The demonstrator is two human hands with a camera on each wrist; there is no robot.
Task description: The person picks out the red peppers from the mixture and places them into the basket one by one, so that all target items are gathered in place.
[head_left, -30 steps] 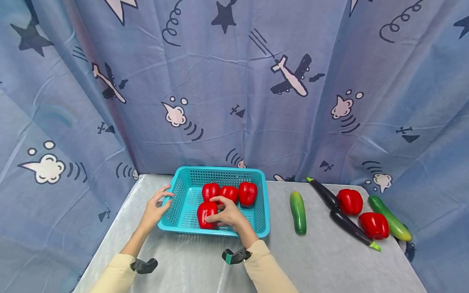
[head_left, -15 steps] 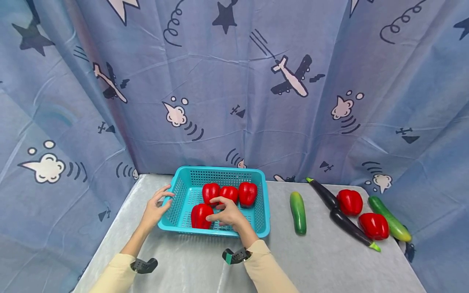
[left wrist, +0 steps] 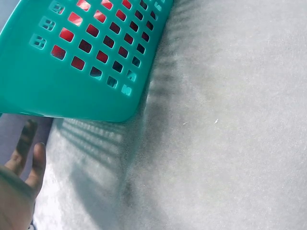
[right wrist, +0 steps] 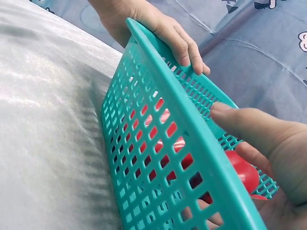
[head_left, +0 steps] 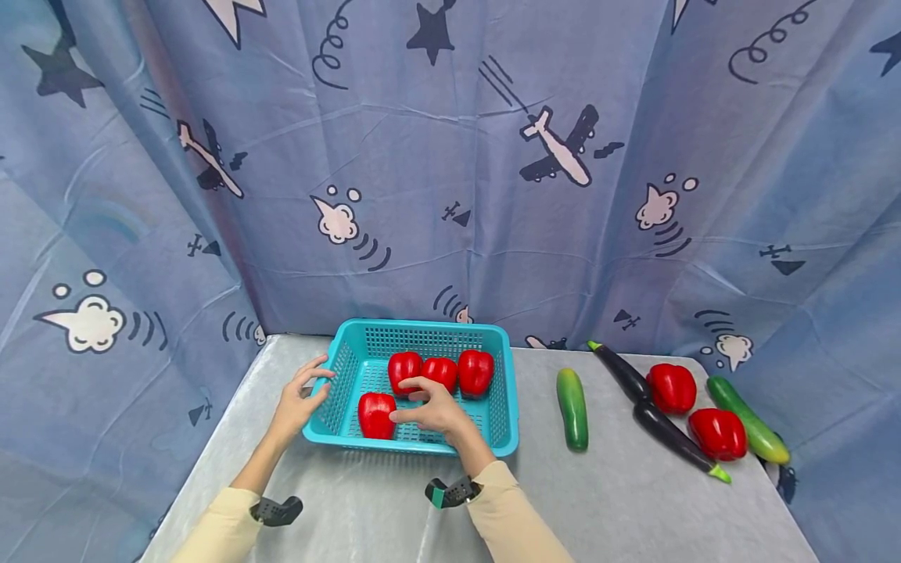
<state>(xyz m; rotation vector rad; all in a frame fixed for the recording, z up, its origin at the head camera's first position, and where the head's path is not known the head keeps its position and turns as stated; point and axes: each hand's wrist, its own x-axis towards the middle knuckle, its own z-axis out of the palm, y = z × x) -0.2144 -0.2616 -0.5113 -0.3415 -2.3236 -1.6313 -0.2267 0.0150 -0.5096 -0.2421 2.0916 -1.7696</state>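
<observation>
A turquoise perforated basket [head_left: 352, 444] holds several red bell peppers. Three, including the right-hand bell pepper [head_left: 476, 373], sit along its back, and a separate bell pepper [head_left: 376, 416] lies near the front wall. My right hand [head_left: 438, 408] hovers inside the basket with thumb and fingers spread, holding nothing; the thumb tip is close to the front pepper, and I cannot tell whether it touches. My left hand [head_left: 299, 403] is at the basket's left end, its relaxed fingers reaching over the rim in the right wrist view.
Right of the basket lies a cucumber [head_left: 573, 410] on the grey-white cloth [head_left: 619, 500]. Farther right are two eggplants [head_left: 676, 438], two more bell peppers [head_left: 719, 434] and another cucumber [head_left: 749, 420]. A blue patterned curtain [head_left: 422, 234] hangs behind the table.
The front bell pepper, earlier between my right thumb and fingers, has come free and shifted left across the basket floor. My right hand has loosened and moved slightly left; the left stays still.
</observation>
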